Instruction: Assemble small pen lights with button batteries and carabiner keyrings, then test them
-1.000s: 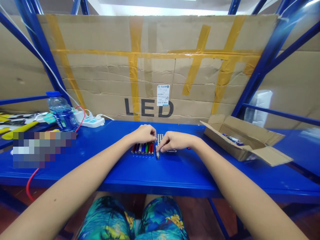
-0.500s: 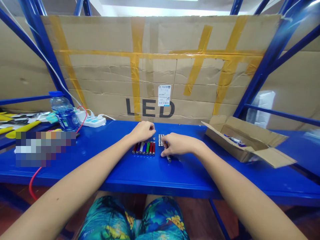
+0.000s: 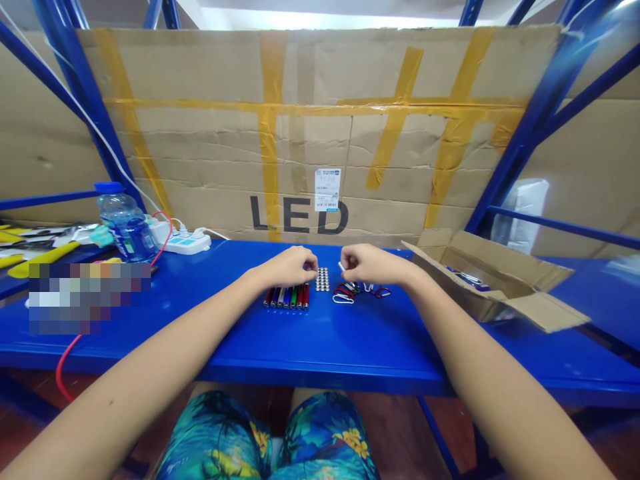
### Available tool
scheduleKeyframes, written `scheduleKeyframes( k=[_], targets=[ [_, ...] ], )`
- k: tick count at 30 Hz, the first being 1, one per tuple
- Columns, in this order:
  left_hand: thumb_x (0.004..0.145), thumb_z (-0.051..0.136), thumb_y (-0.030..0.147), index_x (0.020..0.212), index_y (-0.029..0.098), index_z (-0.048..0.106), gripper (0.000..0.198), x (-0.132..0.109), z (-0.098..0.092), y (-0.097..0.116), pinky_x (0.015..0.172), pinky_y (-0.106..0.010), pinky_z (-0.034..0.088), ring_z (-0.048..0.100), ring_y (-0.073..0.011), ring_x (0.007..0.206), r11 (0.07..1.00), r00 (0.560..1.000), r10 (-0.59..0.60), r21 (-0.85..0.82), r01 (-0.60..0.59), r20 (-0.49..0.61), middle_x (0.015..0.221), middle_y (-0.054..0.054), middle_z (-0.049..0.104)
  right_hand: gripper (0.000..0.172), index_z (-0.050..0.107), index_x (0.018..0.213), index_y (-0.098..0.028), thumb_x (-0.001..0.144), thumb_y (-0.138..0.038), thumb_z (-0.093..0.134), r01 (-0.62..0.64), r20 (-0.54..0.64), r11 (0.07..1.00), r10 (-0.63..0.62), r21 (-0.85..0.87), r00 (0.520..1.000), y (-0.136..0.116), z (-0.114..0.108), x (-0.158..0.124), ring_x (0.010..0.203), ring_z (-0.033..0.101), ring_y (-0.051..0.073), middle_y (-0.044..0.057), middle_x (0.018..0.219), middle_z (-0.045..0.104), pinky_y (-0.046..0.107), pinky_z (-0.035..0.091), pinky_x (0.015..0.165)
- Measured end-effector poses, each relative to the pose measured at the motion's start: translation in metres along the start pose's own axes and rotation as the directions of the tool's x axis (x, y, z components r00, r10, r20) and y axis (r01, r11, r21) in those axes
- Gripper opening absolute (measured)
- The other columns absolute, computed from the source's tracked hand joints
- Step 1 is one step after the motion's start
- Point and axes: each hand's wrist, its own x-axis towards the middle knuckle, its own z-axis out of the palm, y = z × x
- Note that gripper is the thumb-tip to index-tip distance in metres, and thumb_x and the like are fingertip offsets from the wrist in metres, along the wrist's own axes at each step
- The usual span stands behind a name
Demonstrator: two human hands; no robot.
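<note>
My left hand (image 3: 295, 265) is closed in a pinch at the left edge of a block of silver button cells (image 3: 323, 280); anything between its fingertips is hidden. A row of slim coloured metal tubes (image 3: 286, 297), like mini torches, lies just below that hand, in red, blue, silver and green. My right hand (image 3: 367, 261) is raised over the table right of the cells, its thumb and fingers closed on a slim silver tube (image 3: 341, 266), of which only one pale end shows. Beneath it lie several small carabiners (image 3: 344, 299), some red, some silver.
An open cardboard box (image 3: 480, 277) with metallic items inside stands at the right on the blue table (image 3: 320, 340). At the left are a water bottle (image 3: 127, 223), a white power strip (image 3: 187, 243) and a red cable (image 3: 61, 367). A large cardboard sheet (image 3: 210, 153) stands behind.
My right hand has lifted and moved right and back with the tube, uncovering the carabiners. My left hand has shifted slightly right and toward me, to the button cells.
</note>
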Motion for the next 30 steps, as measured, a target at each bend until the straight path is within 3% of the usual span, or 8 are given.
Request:
scheduleKeyframes(
  k=[2, 5, 15, 20, 25, 30],
  targets=[
    [0.077, 0.057, 0.024, 0.078, 0.017, 0.070, 0.015, -0.001, -0.001, 0.004, 0.071, -0.029, 0.041, 0.058, -0.0179, 0.079, 0.998, 0.999, 0.025, 0.062, -0.026, 0.029, 0.081, -0.005, 0.067, 0.008, 0.052, 0.073, -0.019, 0.067, -0.019, 0.058, -0.002, -0.098, 1.000, 0.004, 0.026, 0.995, 0.011, -0.001, 0.004, 0.061, 0.051, 0.012, 0.000, 0.069, 0.061, 0.024, 0.036, 0.053],
    [0.078, 0.057, 0.023, 0.078, 0.017, 0.071, 0.016, -0.001, 0.000, 0.007, 0.073, -0.030, 0.041, 0.058, -0.0189, 0.081, 0.994, 0.999, 0.013, 0.104, -0.017, 0.042, 0.080, -0.005, 0.067, 0.007, 0.052, 0.073, -0.019, 0.067, -0.019, 0.057, -0.006, -0.155, 0.999, 0.012, 0.038, 0.988, 0.020, 0.002, 0.009, 0.061, 0.051, 0.012, 0.000, 0.069, 0.061, 0.025, 0.037, 0.054],
    [0.080, 0.055, 0.017, 0.083, 0.020, 0.072, 0.018, -0.002, 0.007, 0.017, 0.077, -0.030, 0.042, 0.057, -0.0194, 0.087, 0.992, 0.988, 0.117, 0.040, -0.121, 0.096, 0.082, -0.002, 0.071, 0.005, 0.054, 0.074, -0.019, 0.069, -0.018, 0.056, 0.015, -0.181, 1.000, -0.016, -0.005, 0.983, 0.025, 0.010, 0.013, 0.063, 0.054, 0.013, 0.002, 0.075, 0.064, 0.025, 0.036, 0.054],
    [0.081, 0.050, 0.014, 0.087, 0.020, 0.071, 0.023, -0.002, 0.008, 0.023, 0.085, -0.033, 0.041, 0.056, -0.0202, 0.090, 0.978, 0.978, 0.166, 0.108, -0.180, 0.126, 0.086, -0.003, 0.072, 0.004, 0.055, 0.074, -0.019, 0.071, -0.018, 0.056, 0.027, -0.181, 0.999, -0.032, -0.029, 0.983, 0.025, 0.010, 0.013, 0.064, 0.054, 0.014, 0.002, 0.076, 0.064, 0.025, 0.036, 0.054],
    [0.082, 0.045, 0.011, 0.094, 0.018, 0.070, 0.028, -0.001, 0.008, 0.019, 0.084, -0.033, 0.043, 0.058, -0.0208, 0.093, 0.978, 0.989, 0.123, 0.160, -0.135, 0.085, 0.093, -0.007, 0.070, 0.005, 0.055, 0.077, -0.019, 0.072, -0.017, 0.057, 0.020, -0.183, 1.000, -0.024, -0.024, 0.983, 0.026, 0.010, 0.014, 0.065, 0.054, 0.014, 0.003, 0.078, 0.065, 0.025, 0.036, 0.055],
    [0.081, 0.046, 0.009, 0.092, 0.017, 0.070, 0.028, -0.002, 0.009, 0.016, 0.085, -0.031, 0.044, 0.061, -0.0188, 0.091, 0.985, 0.985, 0.144, 0.085, -0.153, 0.099, 0.094, -0.006, 0.069, 0.006, 0.055, 0.077, -0.019, 0.072, -0.017, 0.056, 0.006, -0.175, 0.999, -0.013, -0.043, 0.985, 0.025, 0.010, 0.013, 0.066, 0.055, 0.014, 0.003, 0.079, 0.065, 0.025, 0.036, 0.055]
  ],
)
